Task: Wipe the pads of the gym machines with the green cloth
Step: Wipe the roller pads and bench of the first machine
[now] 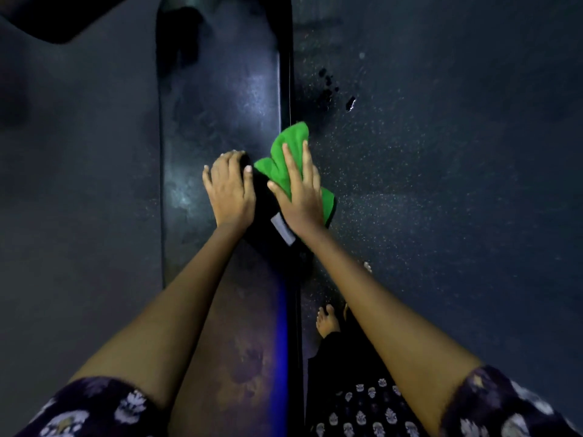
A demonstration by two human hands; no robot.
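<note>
Cloth (pixel 285 159), bright green and crumpled, lies under flat right-hand fingers (pixel 291 165); left fingers (pixel 220 165) curl loosely.

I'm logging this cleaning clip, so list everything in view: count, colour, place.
bench pad: one, black, long, running up the middle
green cloth: one, green, at the pad's right edge under the right hand
black object: one, with a grey tag, on the pad between the hands; what it is cannot be told
floor: dark, speckled, on both sides of the pad
wet spots: several, dark, on the floor right of the pad
foot: one, bare, on the floor lower right
left hand: on the black object
right hand: flat, pressing the cloth
</note>
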